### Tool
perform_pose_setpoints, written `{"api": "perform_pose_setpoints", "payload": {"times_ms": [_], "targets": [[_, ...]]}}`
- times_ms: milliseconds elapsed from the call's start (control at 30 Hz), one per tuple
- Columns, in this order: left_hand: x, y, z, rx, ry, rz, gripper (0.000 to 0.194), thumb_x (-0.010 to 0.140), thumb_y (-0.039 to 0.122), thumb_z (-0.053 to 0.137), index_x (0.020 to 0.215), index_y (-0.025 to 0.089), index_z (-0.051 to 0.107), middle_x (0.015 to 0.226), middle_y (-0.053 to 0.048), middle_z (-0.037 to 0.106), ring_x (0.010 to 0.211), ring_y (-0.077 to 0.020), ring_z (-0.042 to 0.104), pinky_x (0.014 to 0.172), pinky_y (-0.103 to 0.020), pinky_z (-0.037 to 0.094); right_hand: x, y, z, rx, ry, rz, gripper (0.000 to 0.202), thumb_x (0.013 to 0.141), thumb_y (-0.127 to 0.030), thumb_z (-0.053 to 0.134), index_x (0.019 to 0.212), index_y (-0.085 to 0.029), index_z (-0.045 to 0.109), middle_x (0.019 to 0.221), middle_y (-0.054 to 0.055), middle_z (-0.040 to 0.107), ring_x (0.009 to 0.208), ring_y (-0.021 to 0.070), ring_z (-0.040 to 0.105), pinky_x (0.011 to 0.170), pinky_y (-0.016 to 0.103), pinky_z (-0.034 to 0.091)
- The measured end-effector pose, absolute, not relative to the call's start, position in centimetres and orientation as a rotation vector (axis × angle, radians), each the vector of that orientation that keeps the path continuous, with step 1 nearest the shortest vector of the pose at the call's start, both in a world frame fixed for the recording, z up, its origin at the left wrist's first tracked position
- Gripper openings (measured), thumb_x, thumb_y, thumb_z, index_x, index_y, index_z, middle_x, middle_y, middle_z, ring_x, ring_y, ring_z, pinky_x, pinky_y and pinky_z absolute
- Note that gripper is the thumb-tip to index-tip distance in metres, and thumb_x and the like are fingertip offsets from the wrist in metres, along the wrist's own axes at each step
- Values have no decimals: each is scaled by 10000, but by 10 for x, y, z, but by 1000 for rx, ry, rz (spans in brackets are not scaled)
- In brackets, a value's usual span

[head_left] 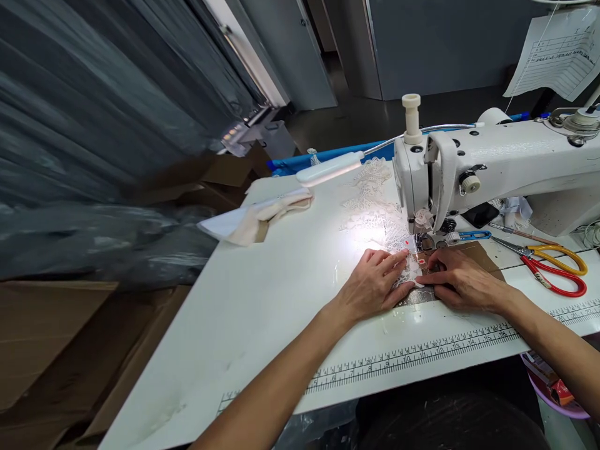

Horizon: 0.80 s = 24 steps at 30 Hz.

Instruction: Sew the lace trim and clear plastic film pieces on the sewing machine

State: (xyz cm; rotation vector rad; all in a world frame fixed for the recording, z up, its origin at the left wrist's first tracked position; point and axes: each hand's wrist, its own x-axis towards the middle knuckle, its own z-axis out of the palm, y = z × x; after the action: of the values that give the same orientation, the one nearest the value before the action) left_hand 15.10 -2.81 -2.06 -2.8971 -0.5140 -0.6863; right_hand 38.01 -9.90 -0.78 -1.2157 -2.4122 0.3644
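White lace (382,219) lies on the white table and runs under the needle area of the sewing machine (506,156). My left hand (377,281) rests palm down on the lace, just left of the presser foot, fingers spread. On the right of the foot, my right hand (457,278) has its thumb and fingers at the lace edge, pinching it from the side. Between the hands lies a metal plate (417,296), partly covered by the lace. A brown piece (478,257) sits beneath and behind my right hand.
Scissors with red and yellow handles (555,269) and blue snips (474,235) lie right of the machine's needle. A white lamp (330,169) and folded cloth (267,215) are at the back left. A printed ruler (407,361) follows the front edge. Cardboard boxes (51,337) stand left.
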Motion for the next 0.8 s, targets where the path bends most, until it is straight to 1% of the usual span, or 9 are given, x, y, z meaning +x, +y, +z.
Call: {"api": "perform_pose_setpoints", "payload": {"times_ms": [200,267,400,600,700,800], "targets": [[152,-27,-18,-2870,-489,-634,326,996,376,410,1053,143,632,1202,-100,671,877,-235,576,728,-388,417,381,-99,-10,-1193,-2409,348,338,870,-140,497,1095,-232,731,1035,107,588,992,215,537,886,393,461],[153,-27,-17,-2881,-513,-596,363,1003,395,378,1078,140,625,1203,-104,666,886,-235,574,739,-387,414,381,-99,-11,-1187,-2409,342,335,870,-145,500,1100,-232,727,1038,103,587,995,211,537,886,389,462],[153,-28,-16,-2881,-517,-545,449,1012,440,329,1191,111,578,1199,-124,654,907,-242,565,751,-386,406,381,-99,-11,-1177,-2396,329,331,859,-139,514,1094,-231,728,1045,100,587,988,209,538,868,383,468],[155,-28,-11,-2886,-536,-437,531,1027,474,253,1210,105,588,1295,-124,617,934,-254,560,770,-396,398,380,-99,-12,-1159,-2391,314,317,878,-159,504,1103,-211,721,1021,109,583,964,214,537,846,386,474],[159,-22,-2,-2970,-549,-296,588,1026,518,202,1230,133,596,1320,-107,608,973,-265,562,810,-418,396,380,-99,-13,-1171,-2395,293,315,883,-163,494,1094,-213,722,994,102,578,937,210,532,828,380,476],[164,-14,4,-3045,-565,-202,569,1029,512,194,1243,185,608,1330,-85,608,1006,-264,559,853,-434,389,380,-99,-13,-1198,-2391,276,332,891,-162,474,1120,-209,710,1003,101,572,936,204,528,823,369,482]]}}
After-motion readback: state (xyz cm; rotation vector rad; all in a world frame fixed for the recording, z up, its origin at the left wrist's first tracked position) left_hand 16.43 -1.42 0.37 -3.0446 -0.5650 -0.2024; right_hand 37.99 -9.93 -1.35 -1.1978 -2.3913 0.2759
